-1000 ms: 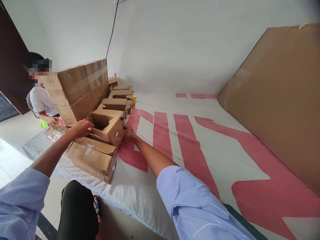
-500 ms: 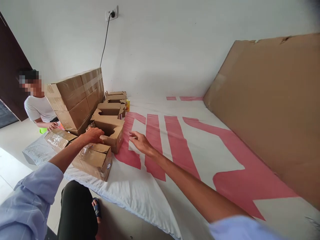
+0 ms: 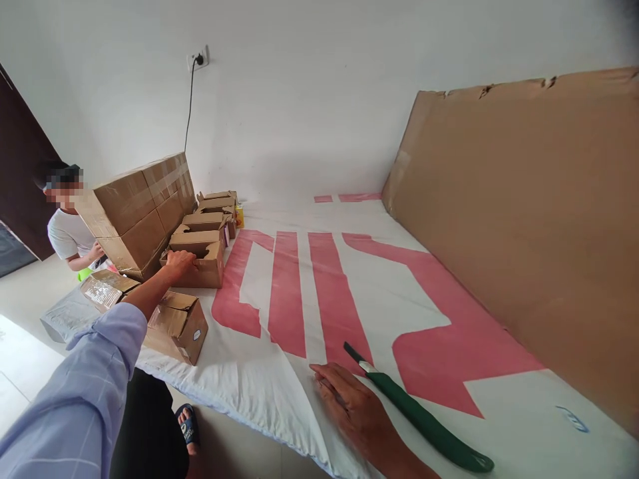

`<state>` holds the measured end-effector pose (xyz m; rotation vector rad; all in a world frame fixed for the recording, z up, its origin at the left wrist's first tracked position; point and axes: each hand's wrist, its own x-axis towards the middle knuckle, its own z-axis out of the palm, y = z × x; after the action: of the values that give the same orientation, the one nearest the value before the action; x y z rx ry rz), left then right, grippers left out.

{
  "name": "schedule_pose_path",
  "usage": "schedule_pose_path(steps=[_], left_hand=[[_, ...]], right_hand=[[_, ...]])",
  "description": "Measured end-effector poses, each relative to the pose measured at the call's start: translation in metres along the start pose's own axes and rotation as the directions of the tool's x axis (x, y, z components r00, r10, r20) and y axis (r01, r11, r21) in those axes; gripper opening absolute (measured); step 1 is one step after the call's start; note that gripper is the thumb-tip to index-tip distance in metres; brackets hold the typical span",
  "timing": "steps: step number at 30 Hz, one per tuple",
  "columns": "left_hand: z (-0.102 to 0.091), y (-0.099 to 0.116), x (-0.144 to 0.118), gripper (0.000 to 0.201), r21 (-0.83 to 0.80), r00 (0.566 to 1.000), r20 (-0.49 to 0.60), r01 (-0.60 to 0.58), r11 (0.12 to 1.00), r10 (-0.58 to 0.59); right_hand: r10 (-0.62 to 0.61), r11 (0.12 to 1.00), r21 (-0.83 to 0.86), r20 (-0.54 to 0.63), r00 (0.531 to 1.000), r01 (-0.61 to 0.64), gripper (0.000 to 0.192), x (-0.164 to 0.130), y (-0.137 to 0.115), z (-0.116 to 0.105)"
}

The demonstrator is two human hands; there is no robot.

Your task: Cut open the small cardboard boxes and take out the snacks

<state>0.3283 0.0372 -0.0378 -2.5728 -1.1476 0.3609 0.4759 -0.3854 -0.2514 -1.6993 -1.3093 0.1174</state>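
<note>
My left hand [image 3: 180,264] has its fingers curled over the near wall of an open cardboard box [image 3: 212,266], which stands first in a row of similar boxes. Low over the white and red sheet, my right hand [image 3: 352,409] has its fingers stretched out and holds nothing. Just beyond it lies a blade tool with a long, curved green handle [image 3: 424,419] and a short dark blade, apart from the fingers. Nearer to me, a taped closed cardboard box [image 3: 182,326] is partly covered by my left forearm.
A tall stack of taped cartons [image 3: 144,206] stands behind the box row, with a person in a white shirt [image 3: 72,234] beyond it. Another taped box [image 3: 107,289] lies at left. A large cardboard sheet [image 3: 514,213] leans at right. A cord [image 3: 190,106] hangs from the wall socket.
My right hand has drawn back from near the open box toward me and right. The green-handled tool is now visible. My left hand stays at the box, which appears turned slightly.
</note>
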Motion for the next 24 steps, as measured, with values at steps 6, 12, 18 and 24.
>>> schedule_pose_path(steps=[6, 12, 18, 24], left_hand=[[-0.004, -0.007, 0.033, 0.032, 0.034, 0.999, -0.024, -0.037, 0.999, 0.038], [-0.004, -0.009, 0.068, 0.035, 0.037, 0.999, -0.037, 0.007, 0.999, -0.005], [0.0, -0.007, 0.08, 0.045, -0.016, 0.993, -0.076, 0.094, 0.995, -0.095], [-0.014, -0.016, 0.042, 0.068, -0.06, 0.996, -0.044, 0.069, 0.996, -0.071]], right_hand=[[-0.018, 0.999, -0.044, 0.035, 0.999, 0.019, 0.03, 0.007, -0.001, 0.003], [-0.042, 0.994, -0.099, 0.037, 0.998, 0.045, 0.029, 0.006, 0.001, 0.004], [-0.053, 0.985, -0.161, 0.063, 0.997, 0.062, 0.031, 0.011, -0.004, 0.004], [-0.097, 0.986, -0.13, 0.05, 0.994, 0.102, 0.031, 0.009, 0.002, 0.002]])
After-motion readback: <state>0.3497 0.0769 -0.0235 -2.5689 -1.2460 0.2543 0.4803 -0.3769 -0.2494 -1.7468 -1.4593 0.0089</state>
